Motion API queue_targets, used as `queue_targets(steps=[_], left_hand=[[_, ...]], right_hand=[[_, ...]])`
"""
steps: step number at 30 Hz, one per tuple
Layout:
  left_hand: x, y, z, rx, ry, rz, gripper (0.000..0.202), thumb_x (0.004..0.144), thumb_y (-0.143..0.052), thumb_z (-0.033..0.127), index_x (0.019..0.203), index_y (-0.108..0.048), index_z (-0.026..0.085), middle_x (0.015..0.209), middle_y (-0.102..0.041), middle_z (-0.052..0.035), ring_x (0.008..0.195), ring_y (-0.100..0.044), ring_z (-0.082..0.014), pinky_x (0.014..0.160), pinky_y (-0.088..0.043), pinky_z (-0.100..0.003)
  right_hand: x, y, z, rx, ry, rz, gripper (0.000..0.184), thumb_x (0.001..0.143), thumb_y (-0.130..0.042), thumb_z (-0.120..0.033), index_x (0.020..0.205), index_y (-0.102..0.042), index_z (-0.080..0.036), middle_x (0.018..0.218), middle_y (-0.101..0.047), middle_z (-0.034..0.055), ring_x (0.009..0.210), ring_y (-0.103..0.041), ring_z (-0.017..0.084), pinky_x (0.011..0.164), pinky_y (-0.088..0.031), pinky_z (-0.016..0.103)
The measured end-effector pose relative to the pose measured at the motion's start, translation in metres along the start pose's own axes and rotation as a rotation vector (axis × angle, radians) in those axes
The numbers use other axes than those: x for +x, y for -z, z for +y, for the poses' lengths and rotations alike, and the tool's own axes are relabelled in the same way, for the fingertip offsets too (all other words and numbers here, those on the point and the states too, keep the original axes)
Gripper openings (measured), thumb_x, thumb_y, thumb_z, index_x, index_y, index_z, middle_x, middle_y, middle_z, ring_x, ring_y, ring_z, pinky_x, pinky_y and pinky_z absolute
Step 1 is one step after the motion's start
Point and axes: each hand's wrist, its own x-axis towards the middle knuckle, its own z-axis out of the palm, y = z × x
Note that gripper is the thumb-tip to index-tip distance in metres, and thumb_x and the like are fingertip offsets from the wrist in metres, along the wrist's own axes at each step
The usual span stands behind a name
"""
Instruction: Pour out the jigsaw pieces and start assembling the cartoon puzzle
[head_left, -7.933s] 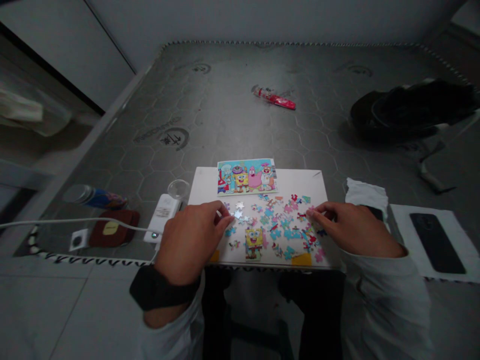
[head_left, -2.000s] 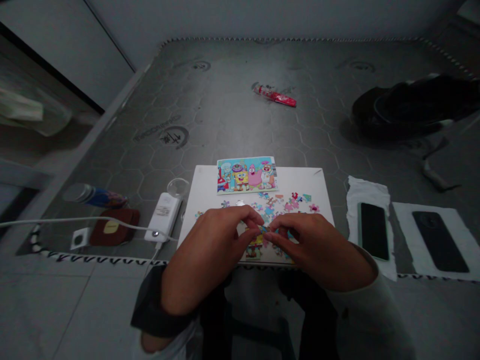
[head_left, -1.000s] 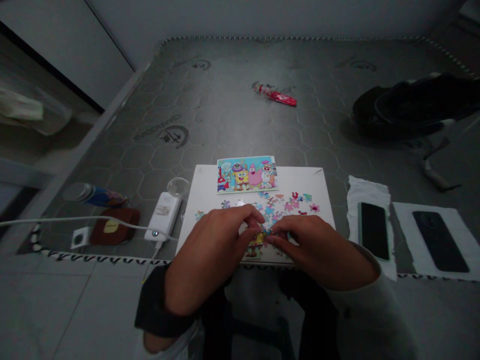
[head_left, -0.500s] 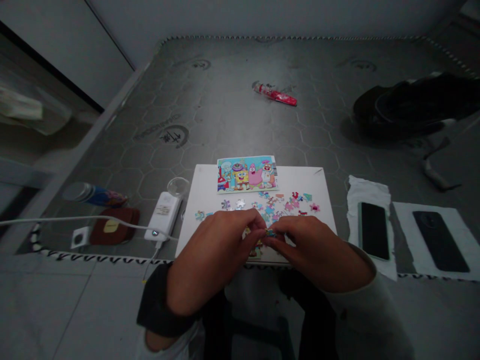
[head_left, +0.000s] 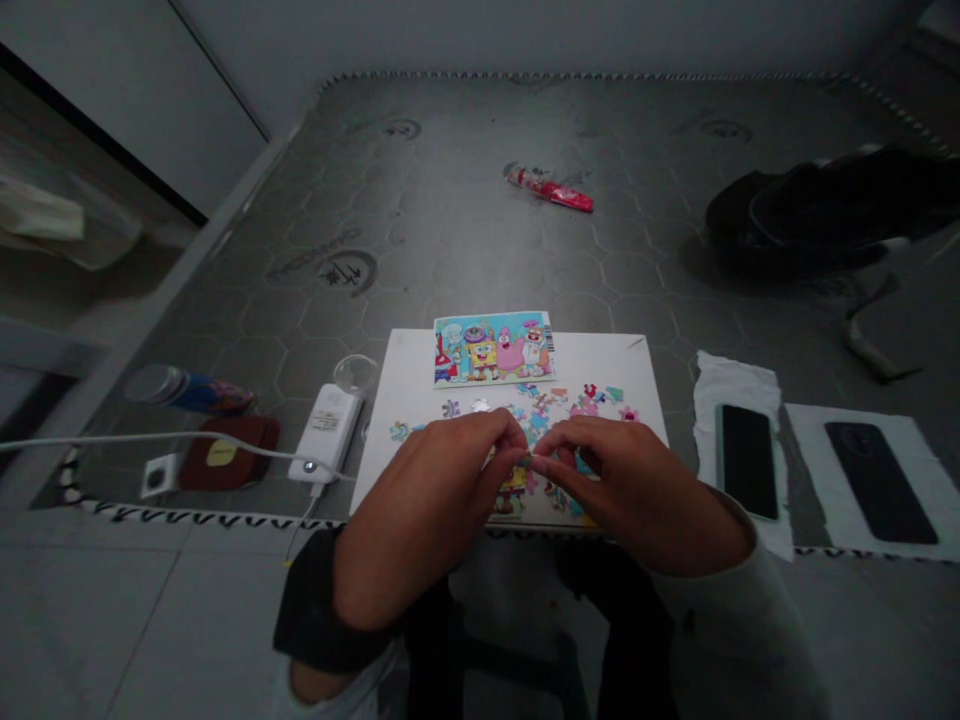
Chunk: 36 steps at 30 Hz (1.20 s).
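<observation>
My left hand point(head_left: 450, 475) and my right hand point(head_left: 626, 480) meet fingertip to fingertip above a white board point(head_left: 600, 355). Both pinch a small jigsaw puzzle piece point(head_left: 527, 461), mostly hidden by the fingers. Under and between the hands lies a joined yellow part of the puzzle point(head_left: 514, 482), partly covered. Several loose puzzle pieces point(head_left: 536, 400) are scattered across the board's middle. At the board's far edge rests a picture card point(head_left: 495, 350) with cartoon characters.
To the left are a white power bank point(head_left: 328, 430) with a cable, a brown case point(head_left: 229, 455) and a blue bottle point(head_left: 199, 390). Two phones, one in a green case point(head_left: 746, 460) and one dark point(head_left: 881, 485), lie right. A red packet point(head_left: 555, 190) and black bag point(head_left: 817, 220) are farther back.
My right hand has tilted and its fingers have opened out slightly, showing more pieces beneath. Both hands' fingertips have shifted a little left and away from me, still together at the piece.
</observation>
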Motion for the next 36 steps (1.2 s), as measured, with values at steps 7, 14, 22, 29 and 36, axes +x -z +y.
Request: queue_targets(steps=[7, 14, 22, 29, 36], left_hand=[[0.0006, 0.0033, 0.0001, -0.032, 0.025, 0.085, 0.015, 0.095, -0.061, 0.029, 0.106, -0.070, 0.025, 0.097, -0.077, 0.0017, 0.075, -0.066, -0.0139, 0.068, -0.043, -0.025], [-0.0008, 0.0024, -0.0043, 0.017, 0.049, 0.059, 0.013, 0.093, -0.064, 0.034, 0.091, -0.074, 0.026, 0.084, -0.076, 0.0032, 0.070, -0.065, -0.0140, 0.063, -0.039, -0.024], [-0.0001, 0.0030, -0.0016, 0.008, 0.032, 0.063, 0.015, 0.096, -0.058, 0.033, 0.094, -0.071, 0.025, 0.086, -0.075, 0.0021, 0.071, -0.064, -0.0140, 0.064, -0.039, -0.025], [-0.0014, 0.0018, -0.0024, 0.068, 0.071, 0.013, 0.018, 0.098, -0.055, 0.034, 0.093, -0.069, 0.025, 0.082, -0.073, 0.0018, 0.068, -0.060, -0.0144, 0.061, -0.035, -0.026], [-0.0012, 0.0020, -0.0010, 0.086, 0.082, 0.016, 0.019, 0.099, -0.053, 0.036, 0.094, -0.069, 0.025, 0.083, -0.073, 0.0016, 0.067, -0.059, -0.0147, 0.062, -0.034, -0.026]], right_hand=[[0.0008, 0.0017, -0.0019, 0.013, 0.004, 0.021, 0.016, 0.093, -0.066, -0.037, 0.090, -0.076, -0.026, 0.082, -0.074, -0.0005, 0.072, -0.062, 0.015, 0.066, -0.040, 0.029], [0.0023, 0.0071, -0.0017, -0.008, -0.027, 0.046, 0.014, 0.092, -0.067, -0.037, 0.089, -0.076, -0.028, 0.083, -0.075, -0.0018, 0.070, -0.062, 0.014, 0.067, -0.041, 0.029], [0.0017, 0.0019, -0.0012, -0.039, -0.015, 0.037, 0.018, 0.091, -0.067, -0.041, 0.090, -0.078, -0.027, 0.080, -0.076, -0.0004, 0.071, -0.065, 0.016, 0.065, -0.041, 0.029], [0.0022, 0.0052, -0.0011, -0.014, -0.050, 0.008, 0.016, 0.092, -0.067, -0.041, 0.090, -0.076, -0.028, 0.080, -0.074, -0.0027, 0.069, -0.061, 0.014, 0.067, -0.039, 0.029], [0.0029, 0.0073, -0.0014, -0.009, -0.067, 0.025, 0.015, 0.092, -0.066, -0.040, 0.090, -0.076, -0.028, 0.079, -0.073, -0.0031, 0.067, -0.059, 0.014, 0.065, -0.038, 0.029]])
